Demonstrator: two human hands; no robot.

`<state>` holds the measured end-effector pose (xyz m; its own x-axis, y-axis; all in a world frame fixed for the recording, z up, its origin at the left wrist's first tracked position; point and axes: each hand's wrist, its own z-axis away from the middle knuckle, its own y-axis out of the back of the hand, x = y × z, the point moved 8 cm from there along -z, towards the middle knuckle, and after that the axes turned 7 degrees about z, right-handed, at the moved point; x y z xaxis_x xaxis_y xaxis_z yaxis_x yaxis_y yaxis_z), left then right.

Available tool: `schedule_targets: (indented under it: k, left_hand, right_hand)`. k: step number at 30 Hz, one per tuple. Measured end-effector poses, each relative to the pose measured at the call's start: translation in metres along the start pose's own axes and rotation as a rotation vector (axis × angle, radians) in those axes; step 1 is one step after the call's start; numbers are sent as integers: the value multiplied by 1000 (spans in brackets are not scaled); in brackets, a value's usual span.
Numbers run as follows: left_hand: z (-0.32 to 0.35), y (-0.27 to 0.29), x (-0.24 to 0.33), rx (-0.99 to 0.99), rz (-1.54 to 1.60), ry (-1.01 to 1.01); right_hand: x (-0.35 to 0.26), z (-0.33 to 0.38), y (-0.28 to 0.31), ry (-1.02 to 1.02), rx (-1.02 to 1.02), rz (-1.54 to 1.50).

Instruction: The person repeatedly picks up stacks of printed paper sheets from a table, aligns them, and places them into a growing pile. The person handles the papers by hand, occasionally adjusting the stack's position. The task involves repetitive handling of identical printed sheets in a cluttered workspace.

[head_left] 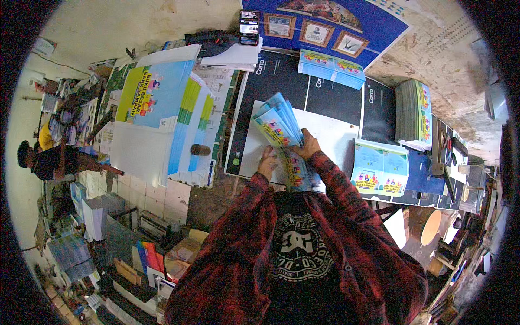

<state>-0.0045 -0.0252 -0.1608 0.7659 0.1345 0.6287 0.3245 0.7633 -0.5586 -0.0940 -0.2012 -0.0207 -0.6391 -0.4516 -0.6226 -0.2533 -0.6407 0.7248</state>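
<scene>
In front of my chest, my right hand (pixel 307 145) grips a fanned bundle of printed booklets (pixel 276 120) by its right edge. They are light blue and yellow-green with small colourful figures, and their upper ends spread apart. My left hand (pixel 267 163) is just left of the bundle's lower part, with fingers partly bent and apart; nothing shows in it. Closer to my body, another printed piece (pixel 296 172) hangs below the bundle, slightly blurred. Beneath both hands lies a white sheet (pixel 330 130) on the black table top (pixel 276 76).
Right of my hands lies an opened-out printed cover (pixel 381 169). Booklet stacks stand at the back (pixel 331 69) and far right (pixel 414 114). Large printed sheets (pixel 157 92) and a brown tape roll (pixel 200 150) lie on the left table. A person (pixel 59 161) is at the far left.
</scene>
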Motion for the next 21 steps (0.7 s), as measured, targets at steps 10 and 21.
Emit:
schedule_targets:
  k: [10, 21]
  left_hand:
    - [131, -164, 215, -181, -929, -995]
    - [49, -168, 95, -612, -2121, -759]
  right_hand:
    - [-45, 31, -8, 232, -14, 743]
    - [7, 62, 22, 226, 164, 707]
